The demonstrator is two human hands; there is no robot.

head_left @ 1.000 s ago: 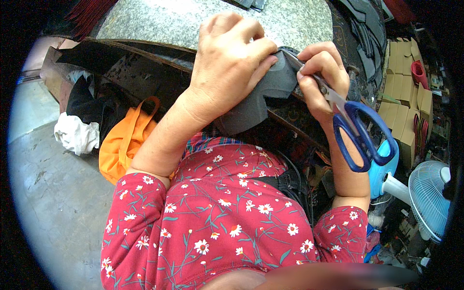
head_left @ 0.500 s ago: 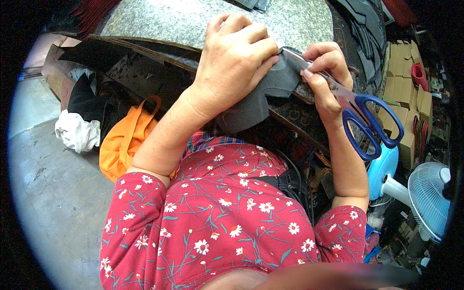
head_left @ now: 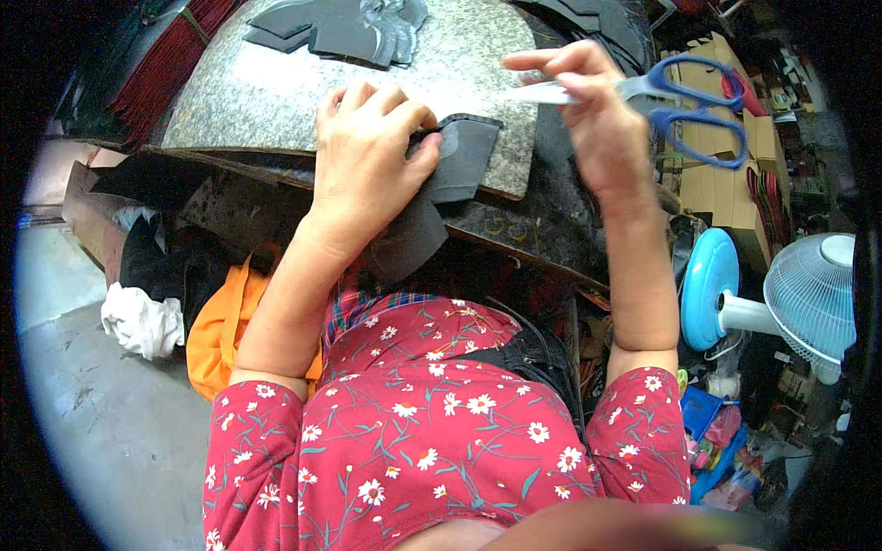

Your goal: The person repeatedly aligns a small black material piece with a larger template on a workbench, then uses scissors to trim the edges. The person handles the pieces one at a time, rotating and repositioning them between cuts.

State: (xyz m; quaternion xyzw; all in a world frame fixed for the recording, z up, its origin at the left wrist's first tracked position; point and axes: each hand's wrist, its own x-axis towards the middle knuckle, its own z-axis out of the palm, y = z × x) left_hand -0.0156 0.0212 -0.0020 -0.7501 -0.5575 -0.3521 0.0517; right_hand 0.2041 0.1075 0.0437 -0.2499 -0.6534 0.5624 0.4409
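Note:
My left hand rests on the speckled stone slab, its fingers curled over a dark grey flat piece of leather-like sheet. The piece's right end lies on the slab, while a lower flap hangs past the front edge toward my lap. Up to the right, clear of the piece, my right hand is raised and somewhat blurred. Scissors with blue handles lie across its fingers, held by the blade part. Their tips point left above the slab, with the handle loops sticking out to the right.
More dark grey cut pieces are stacked at the slab's far side. Dark red strands lie at far left. An orange bag and white cloth sit at left; cardboard boxes and a light blue fan at right.
My right hand has drawn the scissors up and away from the grey piece. My left hand has shifted left with the piece, which now lies partly on the slab. The view has also shifted.

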